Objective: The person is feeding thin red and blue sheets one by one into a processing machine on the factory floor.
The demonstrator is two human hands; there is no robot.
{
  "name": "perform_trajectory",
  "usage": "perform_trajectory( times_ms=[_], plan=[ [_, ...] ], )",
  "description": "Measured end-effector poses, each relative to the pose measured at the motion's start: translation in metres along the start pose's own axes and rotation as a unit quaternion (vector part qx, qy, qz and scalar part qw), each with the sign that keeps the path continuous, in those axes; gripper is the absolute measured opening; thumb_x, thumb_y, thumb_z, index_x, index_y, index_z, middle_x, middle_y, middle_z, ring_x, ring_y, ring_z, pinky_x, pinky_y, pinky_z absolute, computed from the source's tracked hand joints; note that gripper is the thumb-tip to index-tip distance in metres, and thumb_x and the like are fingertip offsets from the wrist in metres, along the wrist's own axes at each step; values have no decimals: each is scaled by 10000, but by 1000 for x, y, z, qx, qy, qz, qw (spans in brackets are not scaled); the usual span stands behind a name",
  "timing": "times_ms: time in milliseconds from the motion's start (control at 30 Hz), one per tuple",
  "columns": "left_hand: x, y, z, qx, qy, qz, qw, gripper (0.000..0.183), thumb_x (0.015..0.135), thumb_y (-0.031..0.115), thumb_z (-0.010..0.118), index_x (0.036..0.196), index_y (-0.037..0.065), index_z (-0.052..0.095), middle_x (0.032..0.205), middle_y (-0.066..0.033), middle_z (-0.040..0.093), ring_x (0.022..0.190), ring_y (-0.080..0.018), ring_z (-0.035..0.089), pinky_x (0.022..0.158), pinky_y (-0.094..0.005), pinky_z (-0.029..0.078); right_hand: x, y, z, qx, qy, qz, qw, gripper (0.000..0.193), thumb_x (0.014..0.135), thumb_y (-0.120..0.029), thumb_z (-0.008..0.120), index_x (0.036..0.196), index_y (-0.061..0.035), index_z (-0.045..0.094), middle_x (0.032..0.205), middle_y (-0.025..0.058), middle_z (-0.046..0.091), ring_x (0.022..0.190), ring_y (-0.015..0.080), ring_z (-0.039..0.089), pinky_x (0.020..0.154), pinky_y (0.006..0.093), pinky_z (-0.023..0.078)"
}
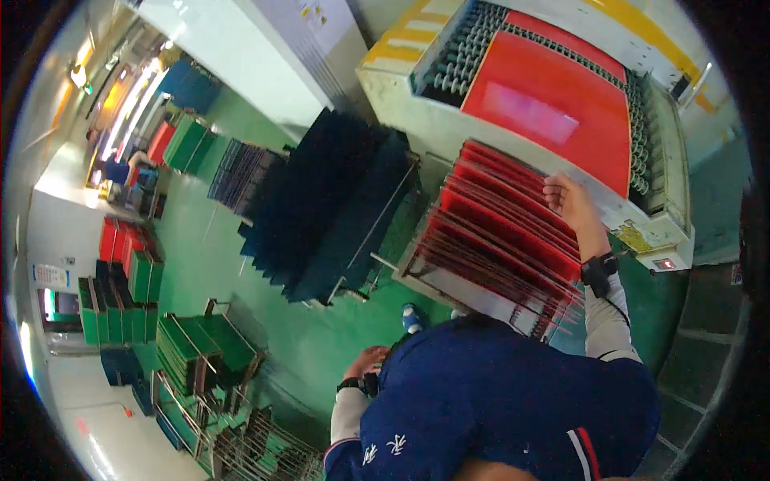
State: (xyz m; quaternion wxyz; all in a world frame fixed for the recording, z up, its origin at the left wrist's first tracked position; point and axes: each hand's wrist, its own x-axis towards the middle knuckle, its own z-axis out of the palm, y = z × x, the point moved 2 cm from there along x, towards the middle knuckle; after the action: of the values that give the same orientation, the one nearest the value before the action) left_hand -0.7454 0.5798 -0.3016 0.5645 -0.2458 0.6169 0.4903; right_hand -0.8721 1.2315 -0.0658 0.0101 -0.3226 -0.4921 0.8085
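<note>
My right hand (568, 200) is raised over the far right part of a rack of upright red panels (505, 204), close to the front wall of a roller conveyor. Its fingers are curled in, and whether they grip a panel edge cannot be made out. A flat red panel (553, 104) lies on the conveyor rollers (638, 132), with part of a second red panel (573, 36) beyond it. Low at my left side hangs my left hand (366, 362), its fingers loosely extended and partly hidden by my dark blue shirt. Nothing shows in it.
Left of the red rack stands a cart of dark upright panels (325, 200). Racks of green panels (204, 345) and an open metal rack (265, 449) are at the lower left. A tall white cabinet (249, 48) rises behind. The floor (200, 264) is green.
</note>
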Motion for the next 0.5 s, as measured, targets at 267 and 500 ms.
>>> perform_trajectory(
  times_ms=[267,500],
  plan=[
    [-14,12,3,62,7,-5,998,585,891,516,605,1322,123,560,1281,-62,584,1162,-240,548,984,-411,435,-99,57,115,-305,-240,-28,921,239,963,-192,549,1029,-3,679,938,111,714,830,164,678,736,296,542],
    [-22,8,-15,78,-10,38,996,517,890,487,609,1290,159,600,1260,-40,594,1149,-228,551,942,-390,470,-131,105,159,-404,-253,-86,875,311,865,-96,671,1151,22,641,1072,132,689,945,186,667,818,328,543]
  ],
)
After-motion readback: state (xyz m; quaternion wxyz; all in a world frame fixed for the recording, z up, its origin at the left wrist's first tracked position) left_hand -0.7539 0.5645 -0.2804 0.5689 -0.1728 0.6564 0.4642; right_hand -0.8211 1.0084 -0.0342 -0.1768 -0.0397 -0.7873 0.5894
